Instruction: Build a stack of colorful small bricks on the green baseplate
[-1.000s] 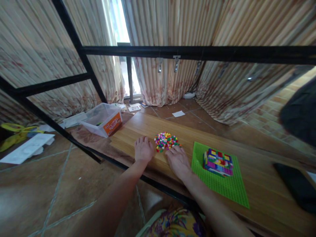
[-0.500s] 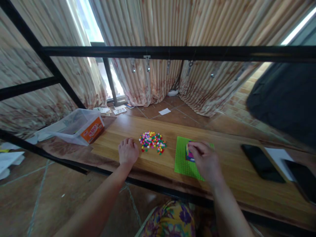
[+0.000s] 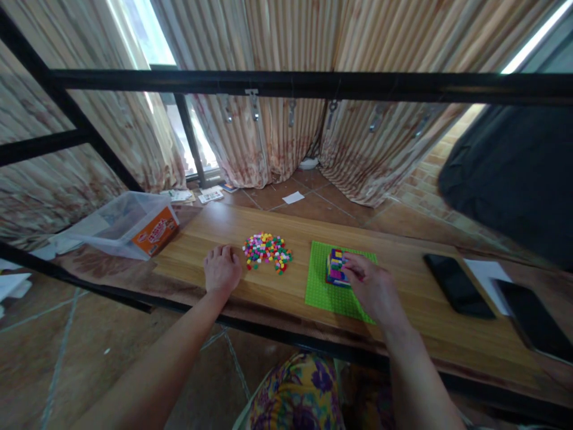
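The left hand (image 3: 222,270) is lying loosely open, centre-left; the right hand (image 3: 375,288) is bunching its fingers at the brick stack (image 3: 335,272), centre-right, pinching what I can't tell. It's looking light, stiff, grippable by 2 opposite sides.

Beside the left hand (image 3: 222,269), a brick pile (image 3: 264,245) blocked the way; between it and the baseplate (image 3: 317,292) under the right hand (image 3: 373,289), bare board (image 3: 299,261) gave passage.
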`<state>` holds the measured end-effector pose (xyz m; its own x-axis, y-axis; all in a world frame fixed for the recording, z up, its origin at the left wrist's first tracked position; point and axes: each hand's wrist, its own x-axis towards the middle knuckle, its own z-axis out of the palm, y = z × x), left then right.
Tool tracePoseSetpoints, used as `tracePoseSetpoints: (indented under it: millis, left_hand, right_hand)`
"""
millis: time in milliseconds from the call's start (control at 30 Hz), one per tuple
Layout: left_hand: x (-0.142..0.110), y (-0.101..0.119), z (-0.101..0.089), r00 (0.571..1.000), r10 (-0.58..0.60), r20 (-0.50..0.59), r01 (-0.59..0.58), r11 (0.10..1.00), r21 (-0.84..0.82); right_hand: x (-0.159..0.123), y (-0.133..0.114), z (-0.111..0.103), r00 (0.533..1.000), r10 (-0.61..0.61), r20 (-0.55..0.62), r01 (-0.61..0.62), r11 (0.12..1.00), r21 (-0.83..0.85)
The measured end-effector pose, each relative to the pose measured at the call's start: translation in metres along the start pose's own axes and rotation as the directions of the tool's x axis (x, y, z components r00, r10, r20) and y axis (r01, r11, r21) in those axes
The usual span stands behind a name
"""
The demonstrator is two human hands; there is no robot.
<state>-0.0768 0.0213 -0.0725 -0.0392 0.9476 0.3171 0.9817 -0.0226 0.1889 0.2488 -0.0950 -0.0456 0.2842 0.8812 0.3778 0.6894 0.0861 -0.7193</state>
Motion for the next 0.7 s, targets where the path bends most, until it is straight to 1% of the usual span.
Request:
tracePoseSetpoints:
  millis: [200,367,467,533,633,700]
  left_hand:
    - [0.000,-0.001,0.003,1.000,0.000,-0.006,0.000,1.000,-0.003]
    - [0.000,-0.001,0.004,1.000,-0.010,0.003,0.010,1.000,-0.001]
    - [0.000,0.000,0.003,1.000,-0.011,0.005,0.011,1.000,-0.005]
    - [0.000,0.000,0.003,1.000,-0.012,0.002,0.012,1.000,-0.007]
    - [0.000,0.000,0.004,1.000,-0.013,-0.003,0.013,1.000,-0.014]
    - [0.000,0.000,0.005,1.000,-0.016,-0.003,0.015,1.000,-0.014]
  right_hand:
    - [0.003,0.002,0.006,0.998,-0.050,-0.034,0.045,0.989,-0.138]
    - [0.002,0.003,0.012,0.999,-0.033,-0.040,0.026,0.986,-0.165]
    - [0.001,0.002,0.008,0.999,-0.017,-0.035,0.012,0.991,-0.135]
    - [0.001,0.000,0.002,0.998,-0.029,-0.048,0.022,0.990,-0.141]
    - [0.001,-0.001,-0.006,0.992,-0.062,-0.108,0.042,0.984,-0.175]
    - [0.001,-0.002,-0.007,0.987,-0.052,-0.150,0.025,0.984,-0.175]
